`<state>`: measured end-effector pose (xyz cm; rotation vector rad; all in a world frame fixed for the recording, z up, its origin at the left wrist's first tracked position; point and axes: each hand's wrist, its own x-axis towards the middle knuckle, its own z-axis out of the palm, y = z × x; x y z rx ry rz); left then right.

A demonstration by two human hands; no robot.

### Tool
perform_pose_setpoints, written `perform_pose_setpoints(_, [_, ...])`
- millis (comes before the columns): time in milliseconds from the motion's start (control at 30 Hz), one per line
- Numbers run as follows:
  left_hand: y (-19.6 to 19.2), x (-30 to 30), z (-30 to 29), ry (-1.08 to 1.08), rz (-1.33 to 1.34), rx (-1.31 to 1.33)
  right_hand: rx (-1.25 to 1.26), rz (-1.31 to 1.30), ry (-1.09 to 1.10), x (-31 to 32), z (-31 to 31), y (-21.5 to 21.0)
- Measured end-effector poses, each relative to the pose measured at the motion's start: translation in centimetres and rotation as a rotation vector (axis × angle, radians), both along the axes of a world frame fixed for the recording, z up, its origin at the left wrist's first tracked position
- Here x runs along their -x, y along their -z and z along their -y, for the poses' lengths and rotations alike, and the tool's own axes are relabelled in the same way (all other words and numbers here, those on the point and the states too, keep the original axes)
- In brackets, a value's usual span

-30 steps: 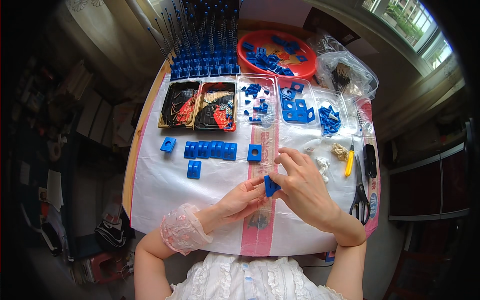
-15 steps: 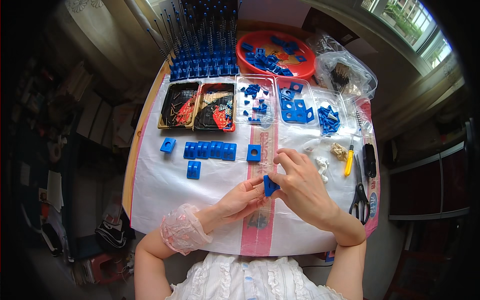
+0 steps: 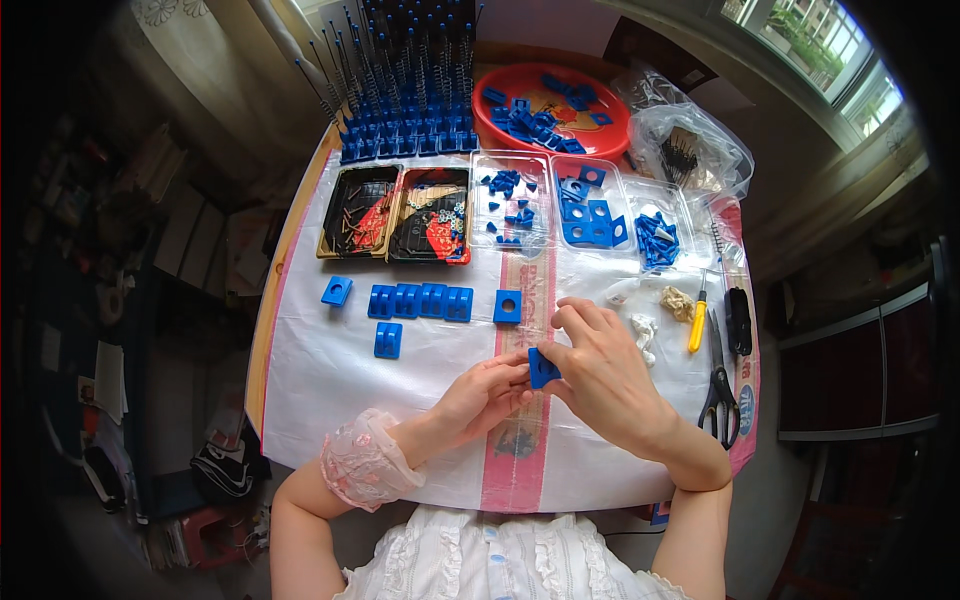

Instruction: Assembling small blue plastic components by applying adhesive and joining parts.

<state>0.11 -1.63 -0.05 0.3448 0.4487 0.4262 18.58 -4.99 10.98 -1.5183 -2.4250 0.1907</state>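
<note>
Between my two hands is a small blue plastic piece with a round hole, tilted up off the table. My right hand pinches it from the right with thumb and fingers. On its left side, the fingertips of my left hand are curled against its edge; part of the grip is hidden. Just beyond lies a flat blue square plate with a hole. Left of that, several blue ridged blocks stand in a row, with a single ridged block below them and another holed plate farther left.
Black trays hold screws and nuts; clear boxes hold blue parts. Behind are a red basin, a plastic bag and blue bases with springs. At right lie a yellow-handled screwdriver, scissors and a black object.
The blue piece has turned a little in my fingers, so its holed face shows more. Both hands stay almost in the same place.
</note>
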Motion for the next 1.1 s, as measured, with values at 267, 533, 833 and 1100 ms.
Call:
perform_pose_setpoints(267, [-0.6,0.2,0.3,0.039,-0.283,-0.459,-0.017,0.058,-0.013,0.5,0.0,0.7])
perform_pose_setpoints(533, [0.0,-0.1,0.6,-0.022,-0.302,-0.555,0.057,-0.067,-0.007,-0.2,-0.6,0.3])
perform_pose_setpoints(833, [-0.4,-0.1,0.4,0.07,-0.249,-0.623,0.365,-0.426,-0.03,-3.2,-3.5,1.4])
perform_pose_setpoints(1100, [-0.5,0.1,0.5,0.118,-0.266,-0.643,0.547,-0.452,-0.183,-3.3,-4.6,2.6])
